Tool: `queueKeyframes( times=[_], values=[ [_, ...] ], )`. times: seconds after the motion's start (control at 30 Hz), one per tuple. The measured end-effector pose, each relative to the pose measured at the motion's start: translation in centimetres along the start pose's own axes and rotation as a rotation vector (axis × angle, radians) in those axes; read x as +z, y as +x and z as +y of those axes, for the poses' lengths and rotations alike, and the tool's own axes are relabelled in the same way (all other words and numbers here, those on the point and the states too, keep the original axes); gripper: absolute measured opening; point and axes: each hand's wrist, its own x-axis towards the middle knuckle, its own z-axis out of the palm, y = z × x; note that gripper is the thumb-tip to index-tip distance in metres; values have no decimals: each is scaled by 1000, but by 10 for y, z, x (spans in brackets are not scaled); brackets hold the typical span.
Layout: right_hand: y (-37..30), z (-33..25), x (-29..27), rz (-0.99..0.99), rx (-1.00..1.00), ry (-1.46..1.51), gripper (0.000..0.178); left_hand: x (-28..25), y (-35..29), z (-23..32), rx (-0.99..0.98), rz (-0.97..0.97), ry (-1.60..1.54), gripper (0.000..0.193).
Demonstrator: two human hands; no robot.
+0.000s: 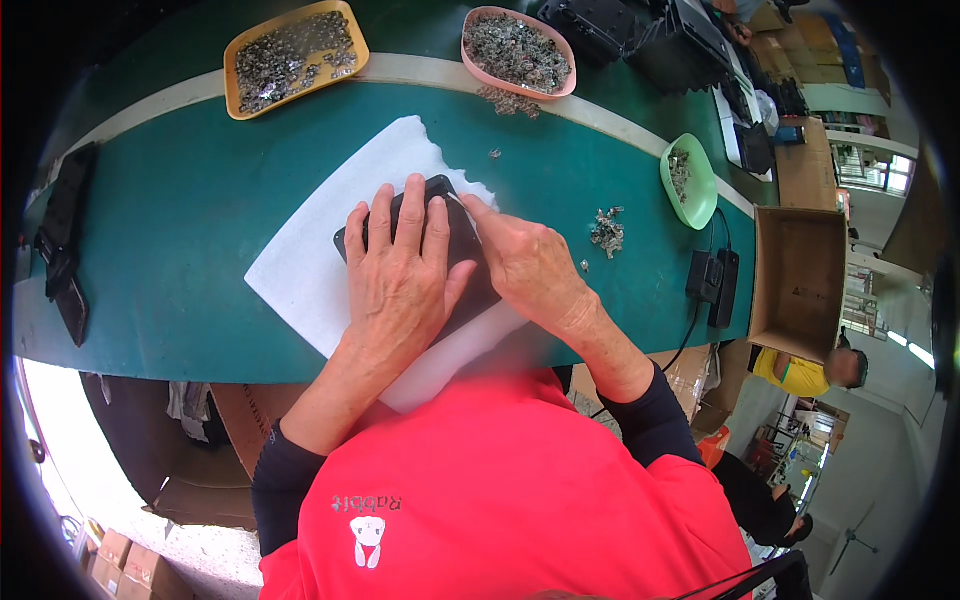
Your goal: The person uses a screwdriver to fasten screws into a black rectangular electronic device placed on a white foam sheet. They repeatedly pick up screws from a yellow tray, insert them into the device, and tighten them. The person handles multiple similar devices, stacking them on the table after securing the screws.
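A dark, flat rectangular panel with rounded corners lies on a white foam sheet in front of me. My left hand rests flat on the panel, its fingers spread and pointing away from me. At the panel's far right corner is my right hand, fingers curled together and the index fingertip against the edge. A small pale bit shows by that fingertip, but whatever the fingers hold is hidden. To the right of this hand, a small heap of metal pieces lies on the green table.
Along the far side stand a yellow tray, a pink bowl and a green bowl of small metal parts. Black cases sit far right. Power adapters lie near an open cardboard box. Black parts lie left.
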Motion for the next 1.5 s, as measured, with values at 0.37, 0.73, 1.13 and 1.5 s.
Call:
queueKeyframes(
  times=[0.37, 0.73, 1.13, 1.5],
  values=[
    [2, -15, -2, -121, 147, 30, 47, 1, 0, -1, -6, -23, -13, 69],
    [13, -17, -13, -150, 32, -92, 42, 4, 3, 4, 6, 45, 51, 62],
    [7, -28, -25, -285, 88, -152, 42, -10, -14, 5, -73, 42, 63, 45],
    [33, -26, -40, -551, 94, -105, 44, 1, -17, 2, -57, 111, 2, 48]
  ],
)
